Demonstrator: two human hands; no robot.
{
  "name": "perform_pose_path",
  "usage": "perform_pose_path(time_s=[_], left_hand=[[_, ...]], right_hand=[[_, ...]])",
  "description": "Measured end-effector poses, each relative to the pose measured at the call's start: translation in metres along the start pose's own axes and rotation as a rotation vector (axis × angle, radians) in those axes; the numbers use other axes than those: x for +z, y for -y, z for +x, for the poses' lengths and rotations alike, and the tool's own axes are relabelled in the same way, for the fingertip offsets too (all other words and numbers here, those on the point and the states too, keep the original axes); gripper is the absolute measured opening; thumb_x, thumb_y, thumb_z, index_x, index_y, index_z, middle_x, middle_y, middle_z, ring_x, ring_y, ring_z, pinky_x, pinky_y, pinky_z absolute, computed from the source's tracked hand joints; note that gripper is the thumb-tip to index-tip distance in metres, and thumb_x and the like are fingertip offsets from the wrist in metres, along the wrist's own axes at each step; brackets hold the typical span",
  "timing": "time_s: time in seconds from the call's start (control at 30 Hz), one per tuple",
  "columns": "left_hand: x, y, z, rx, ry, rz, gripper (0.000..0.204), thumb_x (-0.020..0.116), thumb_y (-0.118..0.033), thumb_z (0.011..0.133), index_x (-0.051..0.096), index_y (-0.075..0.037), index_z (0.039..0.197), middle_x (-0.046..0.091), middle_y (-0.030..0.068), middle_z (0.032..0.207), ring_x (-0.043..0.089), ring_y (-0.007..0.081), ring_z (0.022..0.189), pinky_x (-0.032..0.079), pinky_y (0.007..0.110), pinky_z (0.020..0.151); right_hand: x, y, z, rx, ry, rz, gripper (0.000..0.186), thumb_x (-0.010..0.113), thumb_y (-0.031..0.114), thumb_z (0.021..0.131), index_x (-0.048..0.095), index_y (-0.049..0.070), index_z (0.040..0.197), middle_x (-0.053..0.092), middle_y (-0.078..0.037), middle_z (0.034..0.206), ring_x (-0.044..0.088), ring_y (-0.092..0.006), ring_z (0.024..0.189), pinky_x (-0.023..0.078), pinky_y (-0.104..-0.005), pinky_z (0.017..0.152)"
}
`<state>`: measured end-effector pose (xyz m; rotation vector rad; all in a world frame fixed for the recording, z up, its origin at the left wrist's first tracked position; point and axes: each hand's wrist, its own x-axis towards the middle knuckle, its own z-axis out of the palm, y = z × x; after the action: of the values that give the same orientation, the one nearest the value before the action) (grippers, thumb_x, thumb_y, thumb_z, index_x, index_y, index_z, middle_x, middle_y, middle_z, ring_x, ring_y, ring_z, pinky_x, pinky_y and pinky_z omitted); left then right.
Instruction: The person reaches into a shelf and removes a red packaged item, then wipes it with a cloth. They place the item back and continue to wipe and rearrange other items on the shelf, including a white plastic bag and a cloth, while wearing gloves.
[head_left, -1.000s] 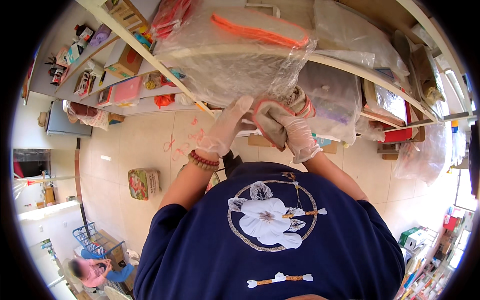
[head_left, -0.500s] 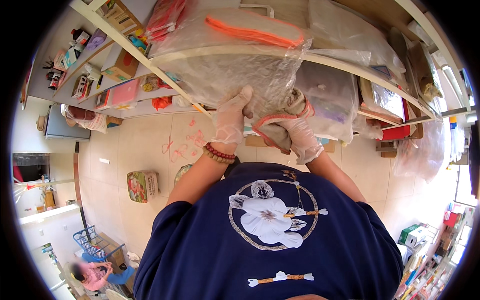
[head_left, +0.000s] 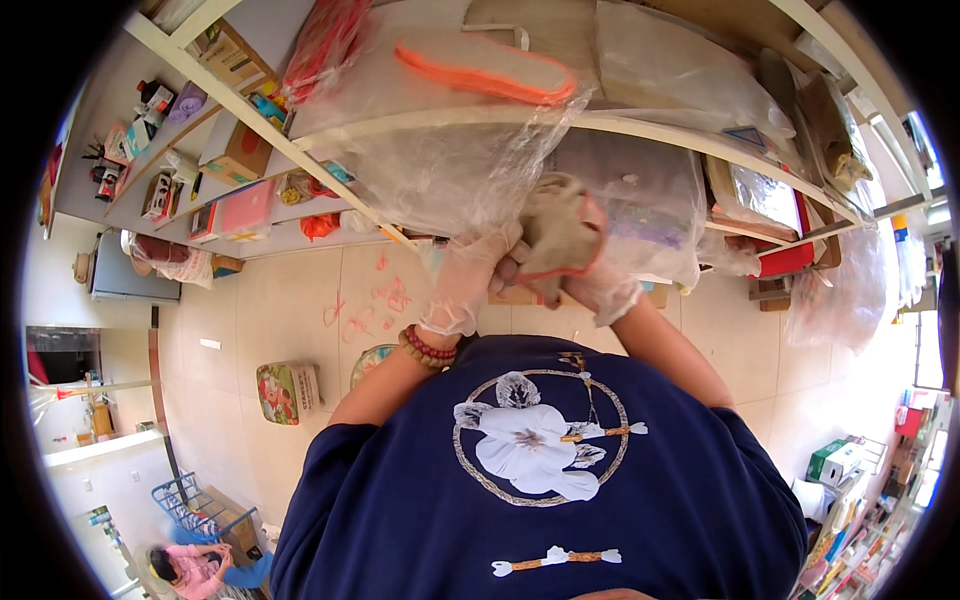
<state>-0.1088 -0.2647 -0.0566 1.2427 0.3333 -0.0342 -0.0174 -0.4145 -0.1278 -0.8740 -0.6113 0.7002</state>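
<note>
My left hand (head_left: 466, 276), in a translucent glove, has its fingers curled against the left side of a grey cloth piece with red edging (head_left: 563, 230); what exactly they pinch is unclear. My right hand (head_left: 604, 290), also gloved, grips the same cloth from below right, its fingers mostly hidden behind it. The cloth is bunched just below a large clear plastic bag (head_left: 420, 170) that hangs over the shelf's edge. Above, an orange-rimmed flat oval pad (head_left: 485, 68) lies on the upper shelf.
White-framed shelving (head_left: 190, 60) spans the top, with boxes, bottles and bagged goods. A printed stool (head_left: 285, 393) stands on the tiled floor (head_left: 220, 300). At the lower left a person in pink (head_left: 195, 565) sits by a blue cart (head_left: 195, 505). Cluttered goods (head_left: 850, 460) fill the right edge.
My left hand has come down off the plastic bag to the cloth. The cloth has shifted left and turned, showing more of its grey face. The view has shifted slightly.
</note>
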Motion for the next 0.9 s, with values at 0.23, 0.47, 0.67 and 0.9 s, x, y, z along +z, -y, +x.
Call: perform_pose_path(time_s=[0.23,0.47,0.67,0.9], left_hand=[[-0.013,0.004,-0.019,0.091,-0.081,0.083,0.033,0.056,-0.031,0.088,0.058,-0.002,0.073,0.045,0.0006,0.051,0.039,0.0081,0.042,0.035,0.023,0.04],[-0.028,0.001,-0.038,-0.009,-0.119,0.06,0.035,0.059,-0.036,0.085,0.057,-0.005,0.069,0.045,-0.0005,0.051,0.042,0.007,0.042,0.03,0.02,0.039],[-0.057,-0.002,-0.051,-0.014,-0.259,0.086,0.03,0.058,-0.029,0.084,0.053,-0.006,0.066,0.043,-0.0008,0.049,0.037,0.0066,0.039,0.032,0.022,0.038],[-0.08,-0.003,-0.059,0.047,-0.26,0.106,0.029,0.059,-0.029,0.082,0.052,-0.008,0.064,0.048,-0.001,0.053,0.04,0.0054,0.039,0.023,0.02,0.037]], right_hand=[[0.034,0.006,0.059,0.283,-0.457,0.044,0.021,0.065,0.009,0.076,0.064,0.002,0.096,0.064,-0.004,0.092,0.06,-0.0163,0.078,0.047,-0.0263,0.073],[0.027,0.038,0.095,0.167,-0.658,0.161,0.019,0.055,0.005,0.084,0.058,0.001,0.102,0.061,-0.007,0.101,0.059,-0.0165,0.093,0.049,-0.0274,0.079],[0.012,0.041,0.099,0.062,-0.811,0.218,0.018,0.057,0.007,0.084,0.06,0.002,0.101,0.061,-0.007,0.1,0.059,-0.0166,0.092,0.049,-0.0273,0.078],[-0.009,0.048,0.094,0.085,-0.862,0.123,0.018,0.058,0.007,0.083,0.06,0.001,0.1,0.061,-0.007,0.098,0.06,-0.0167,0.088,0.051,-0.0273,0.074]])
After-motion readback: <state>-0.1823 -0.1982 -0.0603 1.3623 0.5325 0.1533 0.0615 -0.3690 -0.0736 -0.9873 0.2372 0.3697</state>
